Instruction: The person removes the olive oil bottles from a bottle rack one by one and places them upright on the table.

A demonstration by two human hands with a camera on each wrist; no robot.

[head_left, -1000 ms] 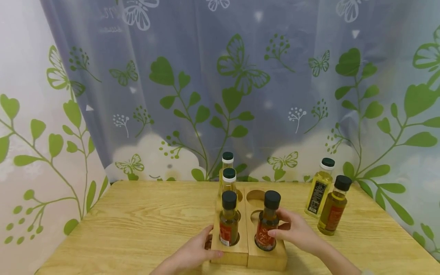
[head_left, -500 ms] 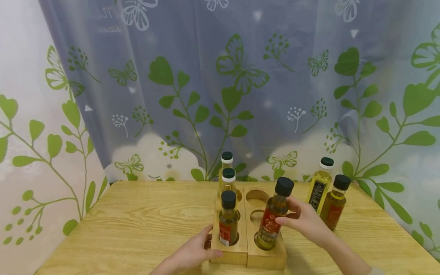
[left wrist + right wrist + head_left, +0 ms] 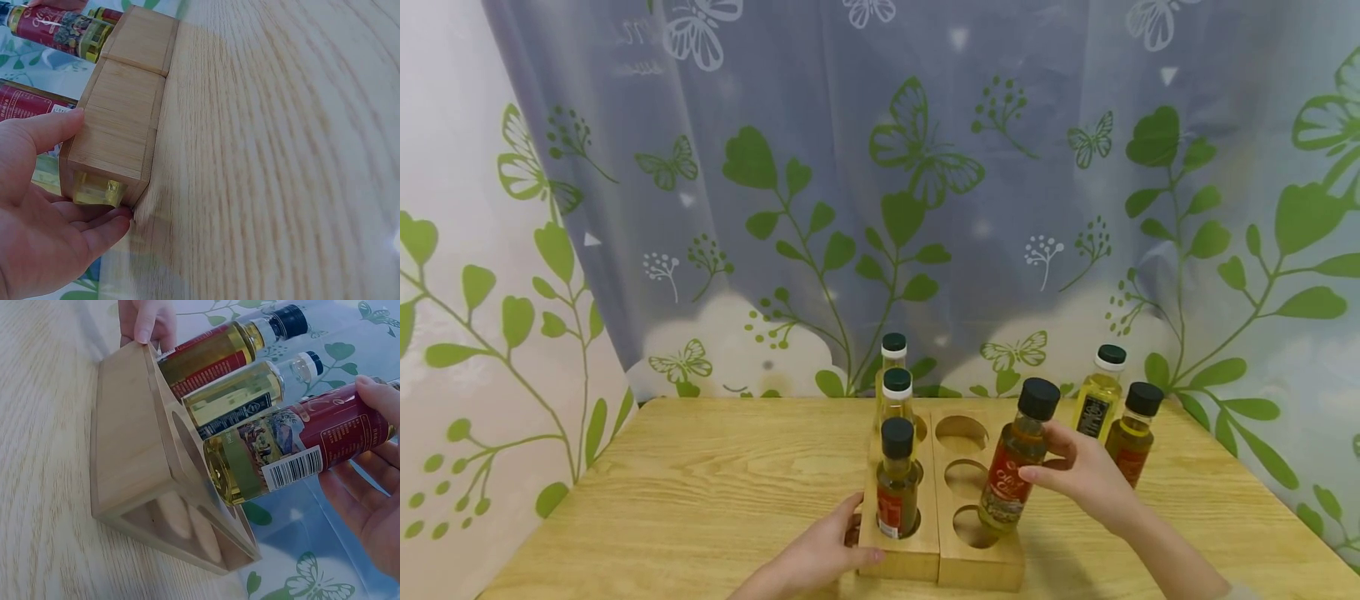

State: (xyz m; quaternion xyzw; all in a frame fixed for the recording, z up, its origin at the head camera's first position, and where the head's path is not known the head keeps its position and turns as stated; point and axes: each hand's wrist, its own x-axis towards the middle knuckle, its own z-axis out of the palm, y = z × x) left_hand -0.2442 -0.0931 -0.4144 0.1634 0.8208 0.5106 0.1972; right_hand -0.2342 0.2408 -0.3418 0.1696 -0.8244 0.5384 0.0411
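Note:
My right hand (image 3: 1086, 479) grips an olive oil bottle (image 3: 1009, 479) with a black cap and red label, thumb on one side and fingers round the other. The bottle tilts to the right, its base raised just above the near hole of the right wooden bottle rack (image 3: 981, 571). In the right wrist view its base (image 3: 225, 472) shows outside the holes. At the near left corner, my left hand (image 3: 823, 542) holds the left wooden bottle rack (image 3: 898, 565), thumb on the front and fingers along the side. A red-labelled bottle (image 3: 897, 492) stands in that rack's near hole.
Two green-capped oil bottles, a nearer one (image 3: 897, 408) and a farther one (image 3: 892, 354), stand in the left rack. On the table (image 3: 715, 483) at right are a yellow oil bottle (image 3: 1097, 400) and a dark-capped bottle (image 3: 1135, 433). A patterned curtain (image 3: 805, 250) hangs behind.
My right hand has drawn the olive oil bottle up out of the right rack's near hole, moving up and right as the bottle tilted. My left hand keeps its place on the left rack.

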